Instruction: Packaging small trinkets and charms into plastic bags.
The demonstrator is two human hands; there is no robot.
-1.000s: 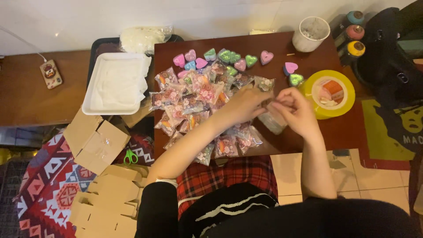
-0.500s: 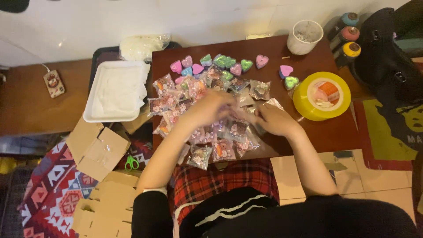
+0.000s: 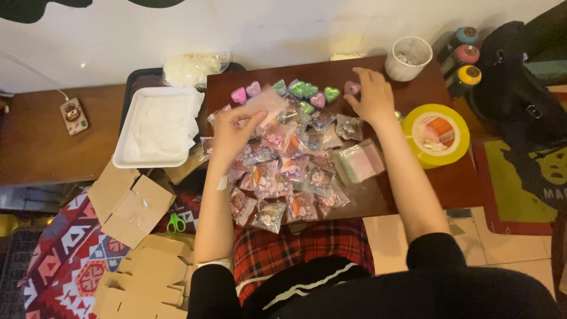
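The left hand [image 3: 231, 131] pinches a small clear packet [image 3: 267, 101], blurred and pinkish, above the bench [image 3: 437, 177]. The right hand [image 3: 373, 97], grip open and empty, rests beside a pink heart-shaped piece [image 3: 352, 87].

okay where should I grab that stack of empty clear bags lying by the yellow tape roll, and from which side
Probably by its near right corner, coming in from the table's front edge. The stack of clear bags lies flat and slanted, its left edge against the pile of filled packets, while bare table shows beside that corner. The yellow tape roll crowds the far right side. A thumb-and-finger pinch should lift it.
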